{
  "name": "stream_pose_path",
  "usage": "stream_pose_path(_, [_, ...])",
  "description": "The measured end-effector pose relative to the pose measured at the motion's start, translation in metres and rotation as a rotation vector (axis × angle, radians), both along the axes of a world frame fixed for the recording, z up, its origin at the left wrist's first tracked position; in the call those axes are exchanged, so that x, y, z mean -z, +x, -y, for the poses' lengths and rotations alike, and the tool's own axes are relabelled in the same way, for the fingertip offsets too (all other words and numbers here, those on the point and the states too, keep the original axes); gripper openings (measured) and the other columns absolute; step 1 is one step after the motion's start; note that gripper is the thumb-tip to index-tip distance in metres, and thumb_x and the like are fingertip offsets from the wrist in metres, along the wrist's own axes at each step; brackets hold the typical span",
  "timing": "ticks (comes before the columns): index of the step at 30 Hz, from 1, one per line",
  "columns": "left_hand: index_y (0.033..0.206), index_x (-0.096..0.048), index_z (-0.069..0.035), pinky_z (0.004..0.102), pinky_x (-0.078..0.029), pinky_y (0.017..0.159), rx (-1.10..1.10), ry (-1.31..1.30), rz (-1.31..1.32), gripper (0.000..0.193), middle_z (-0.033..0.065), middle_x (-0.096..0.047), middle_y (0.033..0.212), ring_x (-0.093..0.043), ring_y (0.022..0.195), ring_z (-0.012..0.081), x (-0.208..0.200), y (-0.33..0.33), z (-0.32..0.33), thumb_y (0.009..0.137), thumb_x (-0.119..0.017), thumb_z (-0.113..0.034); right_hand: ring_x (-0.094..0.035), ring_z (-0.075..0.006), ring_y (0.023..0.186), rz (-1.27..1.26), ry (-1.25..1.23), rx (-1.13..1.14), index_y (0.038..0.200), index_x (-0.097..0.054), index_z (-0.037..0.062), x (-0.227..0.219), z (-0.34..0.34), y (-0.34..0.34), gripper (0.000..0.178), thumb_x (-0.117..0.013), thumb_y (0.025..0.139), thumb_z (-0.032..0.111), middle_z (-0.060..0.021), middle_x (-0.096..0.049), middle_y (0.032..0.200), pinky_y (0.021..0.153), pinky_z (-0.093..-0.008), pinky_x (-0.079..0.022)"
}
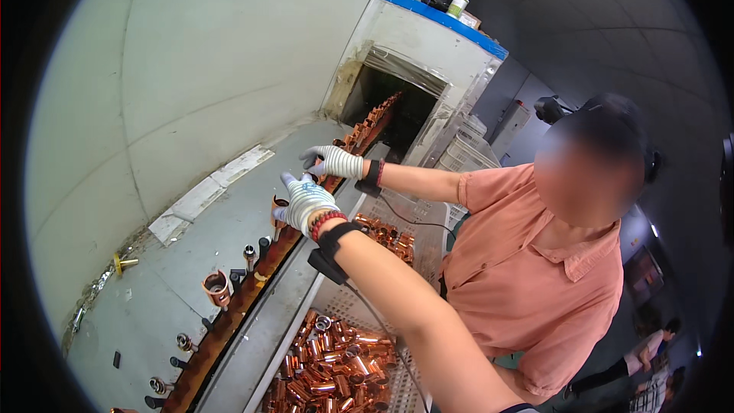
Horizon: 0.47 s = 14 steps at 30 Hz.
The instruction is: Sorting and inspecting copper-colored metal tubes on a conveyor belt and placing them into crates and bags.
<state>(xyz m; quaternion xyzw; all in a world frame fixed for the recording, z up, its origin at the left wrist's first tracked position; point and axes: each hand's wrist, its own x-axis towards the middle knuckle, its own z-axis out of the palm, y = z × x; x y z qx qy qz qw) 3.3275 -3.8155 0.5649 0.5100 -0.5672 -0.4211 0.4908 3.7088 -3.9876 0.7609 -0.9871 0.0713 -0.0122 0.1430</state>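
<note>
My right hand, in a white glove with a red bracelet and a black wrist strap, closes around a shiny copper-coloured tube piece above the peg line. Thumb and forefinger lie on its near and far sides. My left hand does not show. Close beyond, a co-worker's gloved hand reaches to the same line, where some copper pieces stand in a row. Nearer, a larger copper cup-shaped piece sits upright beside the belt, with dark pegs and small silvery rings on pegs around it.
Below the line stands a white perforated crate heaped with copper tube pieces; another crate is farther off. The co-worker stands close on the right. The belt runs into a dark machine opening. Cables hang from both wrist straps.
</note>
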Motion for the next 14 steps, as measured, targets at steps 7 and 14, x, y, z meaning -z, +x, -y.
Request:
stream_pose_path(7, [0.115,-0.068,-0.023,0.0438,-0.052,0.064,-0.064,-0.003,0.057,0.034,0.0200,-0.066,0.080,-0.065,0.070,0.0345,0.011,-0.009,0.005,0.103,-0.042,-0.042,-0.066,-0.0383,0.100,-0.042,0.217,-0.274,0.113,-0.062,0.0019,0.047,-0.021,0.011,0.043,-0.071,0.078,0.025,-0.0243,-0.068,0.104,0.087,-0.0432,-0.052])
stream_pose_path(14, [0.141,-0.051,-0.017,0.0364,-0.049,0.096,0.149,0.361,-0.371,0.042,0.0147,-0.063,0.126,-0.064,0.109,0.0286,-0.004,-0.003,0.000,0.104,-0.042,-0.034,-0.036,-0.0265,0.143,0.392,-0.181,-0.567,0.104,-0.062,0.0135,0.113,-0.079,-0.101,0.037,-0.075,0.069,0.022,-0.0244,-0.052,0.136,0.114,-0.0576,-0.030])
